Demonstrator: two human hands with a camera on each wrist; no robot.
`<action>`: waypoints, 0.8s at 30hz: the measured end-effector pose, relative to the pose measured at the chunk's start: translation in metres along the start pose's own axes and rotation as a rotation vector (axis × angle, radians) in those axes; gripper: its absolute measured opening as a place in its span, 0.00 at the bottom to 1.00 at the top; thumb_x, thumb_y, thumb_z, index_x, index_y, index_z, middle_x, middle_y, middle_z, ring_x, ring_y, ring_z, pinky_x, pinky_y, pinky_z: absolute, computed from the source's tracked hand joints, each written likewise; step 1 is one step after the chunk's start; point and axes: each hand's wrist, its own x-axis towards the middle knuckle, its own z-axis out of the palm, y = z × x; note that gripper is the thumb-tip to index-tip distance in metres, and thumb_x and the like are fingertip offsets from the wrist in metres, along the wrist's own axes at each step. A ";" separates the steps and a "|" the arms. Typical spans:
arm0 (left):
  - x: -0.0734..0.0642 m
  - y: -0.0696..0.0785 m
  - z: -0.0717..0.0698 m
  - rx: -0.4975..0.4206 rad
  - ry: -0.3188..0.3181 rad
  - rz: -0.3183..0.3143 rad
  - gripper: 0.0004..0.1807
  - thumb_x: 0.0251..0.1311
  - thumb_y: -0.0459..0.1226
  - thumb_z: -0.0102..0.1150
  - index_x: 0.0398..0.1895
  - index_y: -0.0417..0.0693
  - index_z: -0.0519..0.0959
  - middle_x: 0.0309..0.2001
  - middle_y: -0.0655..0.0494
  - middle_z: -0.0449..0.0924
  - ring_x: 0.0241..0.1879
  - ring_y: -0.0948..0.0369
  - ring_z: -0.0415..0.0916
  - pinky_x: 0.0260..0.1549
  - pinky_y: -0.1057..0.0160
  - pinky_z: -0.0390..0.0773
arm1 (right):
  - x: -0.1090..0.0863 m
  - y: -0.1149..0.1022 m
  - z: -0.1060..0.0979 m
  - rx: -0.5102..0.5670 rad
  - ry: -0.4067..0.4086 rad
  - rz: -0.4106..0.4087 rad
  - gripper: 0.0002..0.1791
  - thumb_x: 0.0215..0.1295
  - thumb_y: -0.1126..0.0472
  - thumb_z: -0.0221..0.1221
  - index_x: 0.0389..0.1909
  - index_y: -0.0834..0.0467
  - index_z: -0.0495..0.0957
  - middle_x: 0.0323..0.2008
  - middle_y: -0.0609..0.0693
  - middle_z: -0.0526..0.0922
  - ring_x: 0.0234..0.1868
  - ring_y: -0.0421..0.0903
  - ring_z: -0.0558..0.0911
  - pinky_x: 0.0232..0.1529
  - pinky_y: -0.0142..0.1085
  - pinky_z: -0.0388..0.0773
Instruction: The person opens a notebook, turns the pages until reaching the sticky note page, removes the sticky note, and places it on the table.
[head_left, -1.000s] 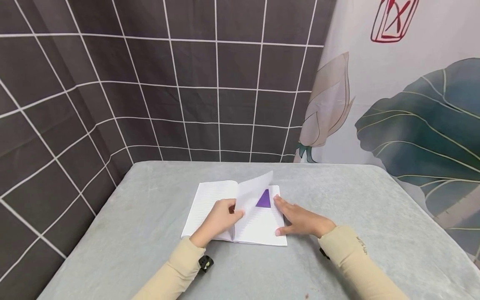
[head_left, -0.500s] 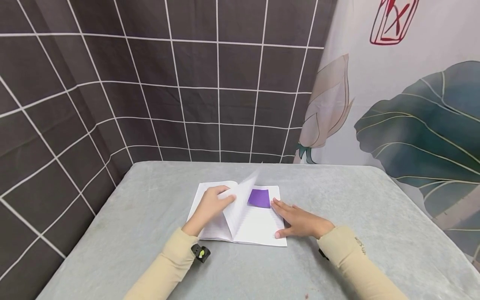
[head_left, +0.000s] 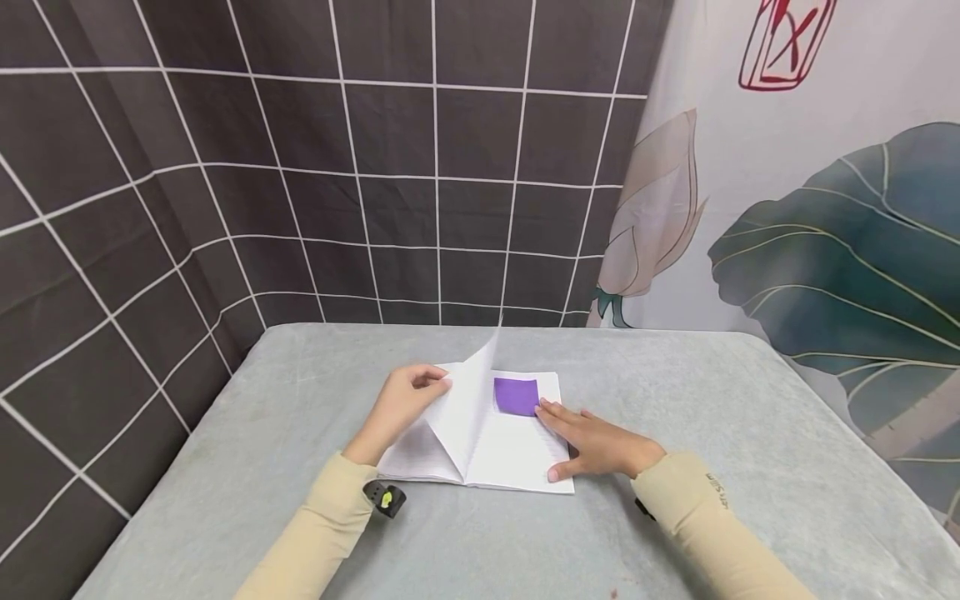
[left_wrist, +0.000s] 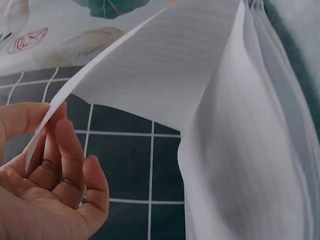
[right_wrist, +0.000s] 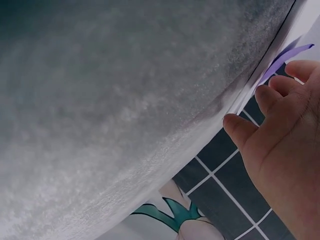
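An open lined notebook [head_left: 517,454] lies on the table. My left hand [head_left: 401,407] pinches the edge of a raised page [head_left: 463,410], which stands tilted over the left half. In the left wrist view, thumb and fingers of the left hand [left_wrist: 55,182] grip that page [left_wrist: 150,75] at its edge. A purple sticky note [head_left: 516,397] is on the upper part of the right-hand page. My right hand [head_left: 600,446] rests on that page's right edge, fingers extended, fingertips at the note's lower right corner. In the right wrist view the purple note [right_wrist: 286,60] curls up beside the fingers.
A grey cloth covers the table [head_left: 300,433] around the notebook. Behind it hangs a dark curtain [head_left: 390,208] with a white grid. A pale curtain [head_left: 750,167] printed with leaves and a bud hangs at the right. Each wrist bears a dark strapped device.
My left hand has moved left, drawing the page up and over toward the left. The purple note, partly covered before, now shows whole. The right hand has barely shifted.
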 end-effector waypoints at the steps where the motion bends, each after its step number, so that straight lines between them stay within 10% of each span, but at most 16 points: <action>1: 0.000 -0.001 -0.002 -0.003 -0.001 -0.010 0.11 0.58 0.36 0.62 0.41 0.40 0.84 0.42 0.46 0.85 0.45 0.55 0.80 0.51 0.56 0.74 | 0.000 0.000 0.000 0.002 -0.003 0.005 0.55 0.54 0.38 0.63 0.74 0.62 0.48 0.76 0.59 0.47 0.75 0.57 0.52 0.69 0.61 0.46; 16: -0.001 -0.025 -0.038 -0.018 -0.067 -0.126 0.16 0.61 0.37 0.58 0.49 0.37 0.80 0.51 0.42 0.81 0.53 0.52 0.76 0.54 0.55 0.73 | 0.001 -0.001 0.000 -0.009 -0.012 0.014 0.55 0.55 0.38 0.62 0.74 0.62 0.49 0.75 0.60 0.48 0.75 0.58 0.51 0.69 0.61 0.47; 24: -0.001 -0.040 -0.054 0.032 -0.110 -0.208 0.17 0.61 0.38 0.57 0.48 0.35 0.79 0.49 0.43 0.80 0.43 0.57 0.75 0.40 0.64 0.74 | 0.001 -0.003 -0.001 -0.016 -0.010 0.023 0.54 0.55 0.38 0.63 0.74 0.62 0.49 0.75 0.61 0.49 0.75 0.59 0.53 0.69 0.61 0.48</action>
